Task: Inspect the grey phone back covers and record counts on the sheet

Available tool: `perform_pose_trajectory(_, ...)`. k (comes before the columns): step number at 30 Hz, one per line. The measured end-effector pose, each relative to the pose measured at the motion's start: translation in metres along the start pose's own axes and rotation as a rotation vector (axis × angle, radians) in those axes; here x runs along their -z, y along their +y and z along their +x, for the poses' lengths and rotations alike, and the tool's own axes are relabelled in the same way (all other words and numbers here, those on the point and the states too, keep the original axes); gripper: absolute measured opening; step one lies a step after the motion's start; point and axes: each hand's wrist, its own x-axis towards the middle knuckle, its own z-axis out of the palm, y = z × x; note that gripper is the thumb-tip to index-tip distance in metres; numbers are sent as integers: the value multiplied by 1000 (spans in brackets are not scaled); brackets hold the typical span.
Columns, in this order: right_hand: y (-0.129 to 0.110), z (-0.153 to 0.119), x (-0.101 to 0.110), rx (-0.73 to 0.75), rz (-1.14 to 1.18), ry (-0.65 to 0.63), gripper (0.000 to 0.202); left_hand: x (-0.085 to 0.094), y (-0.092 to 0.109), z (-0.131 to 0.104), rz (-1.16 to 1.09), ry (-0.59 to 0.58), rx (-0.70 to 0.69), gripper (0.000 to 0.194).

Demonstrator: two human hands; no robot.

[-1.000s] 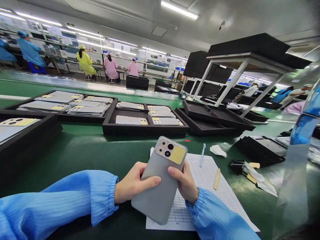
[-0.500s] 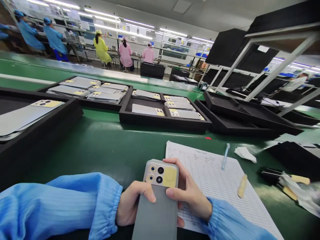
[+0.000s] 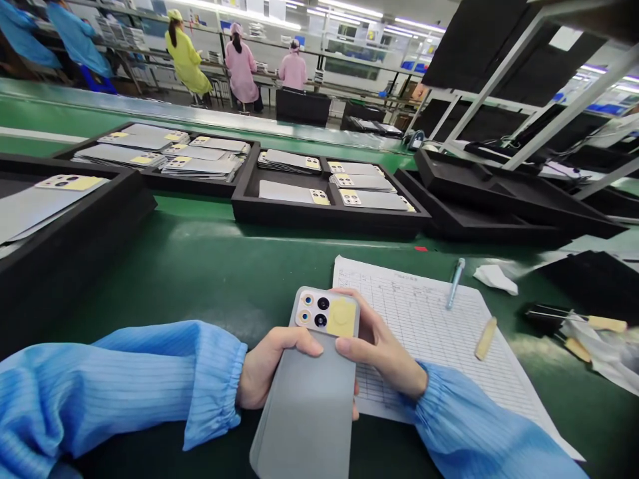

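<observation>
Grey phone back panels (image 3: 312, 406), at least two stacked slightly askew, are held low in the centre of the view. Their top one has a camera block with several lenses and a yellow patch. My left hand (image 3: 274, 362) grips the stack's left edge, its thumb lying on the panel below the lenses. On the right edge, my right hand (image 3: 382, 346) holds the same stack, thumb near the yellow patch and fingertips showing underneath. Beneath my right hand lies a printed sheet (image 3: 414, 313), with a blue pen (image 3: 455, 284) and a small tan stick (image 3: 486, 338) on it.
Black trays (image 3: 329, 223) of similar panels stand across the green table (image 3: 210, 266), another tray (image 3: 74, 233) at the left. Stacked black trays (image 3: 509, 199), crumpled white paper (image 3: 496, 279) and wooden-handled tools (image 3: 606, 324) are at the right. Several people sit far behind.
The panels and both hands sit slightly higher in view, and a lower panel's edge now shows at the left of the stack. The trays have shifted upward in the picture.
</observation>
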Motion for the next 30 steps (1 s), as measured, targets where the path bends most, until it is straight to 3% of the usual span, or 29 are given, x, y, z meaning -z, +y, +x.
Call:
perform_pose_trajectory(7, 2, 0, 4, -15, -74, 1, 46, -6, -1, -3, 129, 169, -57, 44)
perform_pose_trajectory(14, 3, 3, 6, 4, -193, 99, 35, -8, 0, 0, 189, 168, -102, 47)
perform_pose_trajectory(17, 2, 3, 5, -8, -176, 81, 35, -5, 0, -1, 180, 143, -91, 46)
perform_pose_trajectory(23, -2, 5, 8, -45, -224, 55, 37, 0, 4, -2, 8, -27, 87, 51)
perform_pose_trajectory(30, 0, 8, 11, -86, -197, 136, 31, 0, 9, -1, -119, -73, 79, 61)
